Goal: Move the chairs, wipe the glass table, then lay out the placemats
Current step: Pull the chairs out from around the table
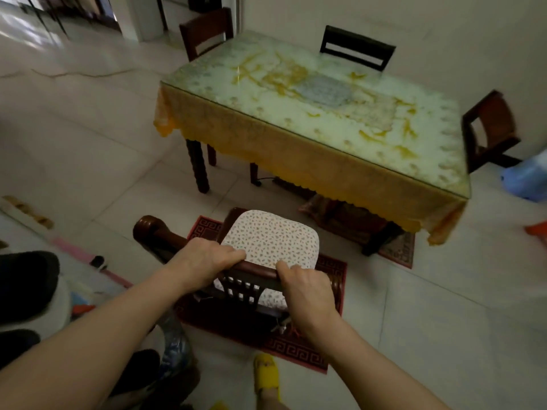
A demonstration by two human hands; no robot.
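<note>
At the bottom centre of the frame, the left hand (204, 258) and right hand (307, 288) curl their fingers round the top rail of a cushioned chair (269, 244) standing on a red rug (331, 291), apart from the glass table (310, 110) at upper right.

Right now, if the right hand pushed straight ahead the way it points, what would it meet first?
The right hand would probably meet the flowered cushion on the chair it grips; the table lies farther on.

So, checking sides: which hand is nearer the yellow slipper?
Right. The right hand grips the chair back nearly over the yellow slipper; the left hand grips it farther left.
</note>
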